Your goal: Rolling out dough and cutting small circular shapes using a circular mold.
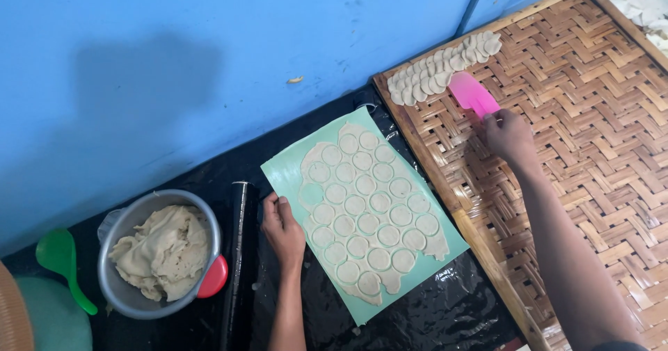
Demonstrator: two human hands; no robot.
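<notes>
My left hand (282,224) rests flat on the left edge of a pale green mat (285,173). On the mat lies a rolled sheet of dough (369,208) with several circles cut into it. My right hand (506,134) reaches onto a woven bamboo tray (591,128) and grips a pink scraper (473,93). The scraper's blade touches a curved row of overlapping dough rounds (438,69) near the tray's far edge.
A black rolling pin (238,253) lies left of the mat. A metal bowl (118,295) holds a lump of dough beside a red lid (213,277) and a green spoon (61,259). A blue wall (209,59) stands behind. More white pieces (643,3) sit at the far right.
</notes>
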